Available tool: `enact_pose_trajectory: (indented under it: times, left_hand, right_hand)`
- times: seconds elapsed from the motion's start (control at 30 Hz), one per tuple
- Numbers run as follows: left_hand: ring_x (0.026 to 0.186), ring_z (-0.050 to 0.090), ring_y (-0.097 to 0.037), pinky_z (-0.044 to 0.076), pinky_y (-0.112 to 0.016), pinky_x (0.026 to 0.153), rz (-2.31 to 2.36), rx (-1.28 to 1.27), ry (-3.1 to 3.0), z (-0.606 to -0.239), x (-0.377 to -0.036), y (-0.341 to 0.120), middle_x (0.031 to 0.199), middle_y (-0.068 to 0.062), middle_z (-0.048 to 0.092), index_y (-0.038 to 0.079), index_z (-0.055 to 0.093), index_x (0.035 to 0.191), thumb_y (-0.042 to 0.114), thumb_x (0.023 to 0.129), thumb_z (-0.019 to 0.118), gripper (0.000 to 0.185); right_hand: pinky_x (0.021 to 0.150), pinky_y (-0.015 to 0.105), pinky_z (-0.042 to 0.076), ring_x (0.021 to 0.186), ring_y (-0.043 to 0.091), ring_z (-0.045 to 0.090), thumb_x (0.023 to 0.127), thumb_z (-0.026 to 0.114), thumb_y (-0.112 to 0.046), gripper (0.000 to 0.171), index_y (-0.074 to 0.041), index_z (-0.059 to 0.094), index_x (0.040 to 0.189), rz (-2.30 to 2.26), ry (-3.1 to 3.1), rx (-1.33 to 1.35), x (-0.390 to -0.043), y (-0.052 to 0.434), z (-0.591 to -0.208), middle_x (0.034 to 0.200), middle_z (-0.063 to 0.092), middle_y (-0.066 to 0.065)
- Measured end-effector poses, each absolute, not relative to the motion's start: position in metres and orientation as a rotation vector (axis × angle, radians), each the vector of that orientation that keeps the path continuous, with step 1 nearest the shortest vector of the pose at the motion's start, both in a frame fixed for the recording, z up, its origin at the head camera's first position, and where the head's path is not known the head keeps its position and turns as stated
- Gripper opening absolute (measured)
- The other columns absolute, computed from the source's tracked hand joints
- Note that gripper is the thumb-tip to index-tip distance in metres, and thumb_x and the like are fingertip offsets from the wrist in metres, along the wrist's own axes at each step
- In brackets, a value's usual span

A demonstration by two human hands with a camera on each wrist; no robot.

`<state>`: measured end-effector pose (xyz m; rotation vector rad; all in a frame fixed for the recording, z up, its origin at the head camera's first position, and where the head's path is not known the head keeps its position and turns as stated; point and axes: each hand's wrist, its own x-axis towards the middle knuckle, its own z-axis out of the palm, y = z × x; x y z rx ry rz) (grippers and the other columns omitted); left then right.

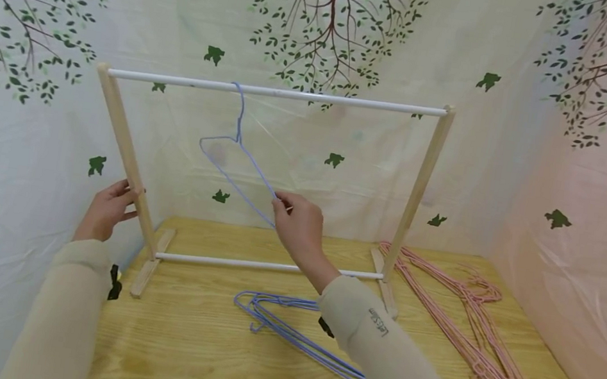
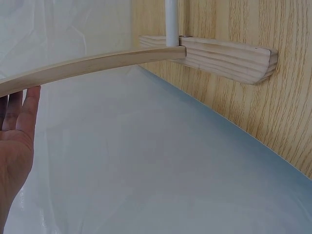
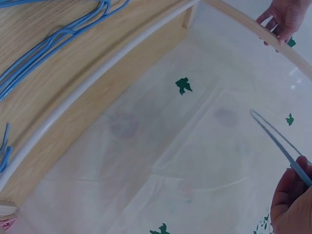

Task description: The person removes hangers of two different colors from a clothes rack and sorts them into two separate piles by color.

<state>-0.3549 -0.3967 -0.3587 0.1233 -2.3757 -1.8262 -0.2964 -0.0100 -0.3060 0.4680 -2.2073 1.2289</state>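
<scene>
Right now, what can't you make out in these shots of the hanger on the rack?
- Blue hanger: its lower end is hidden behind the right hand in the head view.
- Blue hangers on the table: partly covered by the right sleeve; count unclear.
- Left hand: cut off by the left wrist view's edge.

One blue hanger (image 1: 234, 160) is hanging on the one wooden rack (image 1: 422, 174), at the right hand's (image 1: 298, 224) fingertips. A pile of blue hangers (image 1: 294, 337) is lying under that forearm, uncountable; pink hangers (image 1: 470, 329) are lying beyond it, uncountable too.
</scene>
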Motion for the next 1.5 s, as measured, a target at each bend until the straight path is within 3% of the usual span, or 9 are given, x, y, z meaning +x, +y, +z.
enact_pose_trajectory:
  times: [0.2,0.5,0.63,0.9,1.17,1.27,1.5]
  left_hand:
    - [0.125,0.046,-0.022,0.041,-0.050,0.108,-1.830,0.140,-2.370,-0.358,-0.358,-0.395,0.132,-0.004,0.050,0.010,0.023,0.158,0.036,0.105,0.046,0.063]
    - [0.124,0.046,-0.021,0.040,-0.051,0.108,-1.811,0.128,-2.375,-0.360,-0.362,-0.398,0.127,-0.001,0.051,0.008,0.023,0.158,0.035,0.106,0.045,0.062]
    - [0.124,0.047,-0.021,0.040,-0.052,0.108,-1.814,0.124,-2.377,-0.360,-0.364,-0.398,0.125,0.002,0.052,0.008,0.024,0.157,0.036,0.105,0.046,0.063]
    - [0.128,0.044,-0.025,0.040,-0.051,0.108,-1.823,0.120,-2.390,-0.360,-0.367,-0.398,0.134,-0.006,0.048,0.009,0.023,0.158,0.037,0.105,0.046,0.064]
    - [0.127,0.044,-0.024,0.040,-0.050,0.109,-1.830,0.131,-2.391,-0.359,-0.365,-0.399,0.126,0.002,0.050,0.009,0.022,0.158,0.036,0.106,0.045,0.063]
    - [0.127,0.044,-0.023,0.040,-0.050,0.109,-1.838,0.129,-2.389,-0.359,-0.365,-0.399,0.126,0.003,0.051,0.010,0.021,0.158,0.036,0.106,0.046,0.064]
    - [0.133,0.039,-0.030,0.037,-0.053,0.110,-1.847,0.144,-2.379,-0.358,-0.364,-0.396,0.138,-0.010,0.045,0.010,0.021,0.158,0.036,0.106,0.044,0.063]
  right_hand:
    - [0.063,0.028,0.055,0.072,0.017,0.064,0.093,0.066,-0.007,0.015,0.000,0.077,0.101,1.265,-2.048,0.460,-0.301,-0.009,-0.308,0.087,0.071,0.010]
    - [0.064,0.029,0.057,0.072,0.019,0.065,0.092,0.066,-0.005,0.014,0.002,0.076,0.100,1.276,-1.910,0.489,-0.305,-0.001,-0.309,0.086,0.071,0.011]
    - [0.064,0.026,0.056,0.072,0.017,0.065,0.093,0.066,-0.005,0.014,0.001,0.076,0.100,1.323,-1.871,0.474,-0.306,0.007,-0.311,0.086,0.071,0.010]
    - [0.060,0.017,0.052,0.067,0.018,0.064,0.093,0.067,-0.003,0.012,0.003,0.076,0.100,1.452,-1.781,0.502,-0.302,0.031,-0.316,0.081,0.070,0.014]
    - [0.058,0.012,0.048,0.071,0.027,0.065,0.093,0.065,0.002,0.012,0.009,0.073,0.100,1.554,-1.818,0.482,-0.281,0.060,-0.325,0.082,0.068,0.021]
    - [0.060,0.012,0.049,0.071,0.024,0.065,0.093,0.063,0.006,0.012,0.013,0.071,0.099,1.570,-1.876,0.476,-0.263,0.074,-0.326,0.082,0.066,0.026]
    - [0.064,0.016,0.054,0.073,0.012,0.066,0.093,0.063,0.007,0.012,0.013,0.070,0.099,1.559,-2.040,0.475,-0.226,0.110,-0.344,0.083,0.066,0.021]
